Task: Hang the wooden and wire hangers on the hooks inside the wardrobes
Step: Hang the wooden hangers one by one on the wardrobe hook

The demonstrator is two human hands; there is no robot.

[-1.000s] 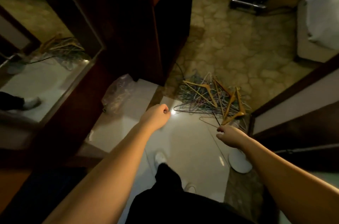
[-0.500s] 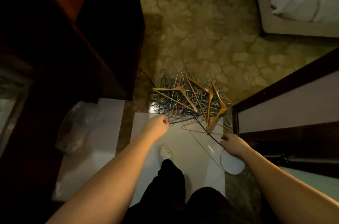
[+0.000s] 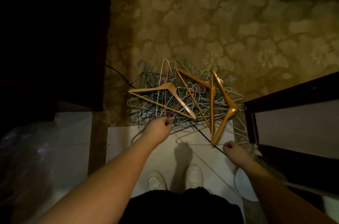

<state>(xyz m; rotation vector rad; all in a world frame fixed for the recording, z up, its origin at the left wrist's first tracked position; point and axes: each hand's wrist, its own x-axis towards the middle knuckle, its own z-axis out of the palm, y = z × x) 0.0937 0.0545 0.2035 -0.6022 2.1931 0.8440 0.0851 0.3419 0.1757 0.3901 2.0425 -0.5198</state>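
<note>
Three wooden hangers (image 3: 185, 99); two hands (image 3: 157, 129)

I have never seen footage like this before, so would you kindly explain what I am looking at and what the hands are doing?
There is no machine here: a person wears a camera on the head, looking down at their own arms and white shoes. On the floor ahead lies a tangled pile of wire hangers with three wooden hangers on top, partly on carpet and partly on a white board. The left hand reaches into the near edge of the pile, fingers curled among the wires. The right hand is curled beside a black wire; whether it grips it is unclear. Dark wardrobe panels stand at the sides.
</note>
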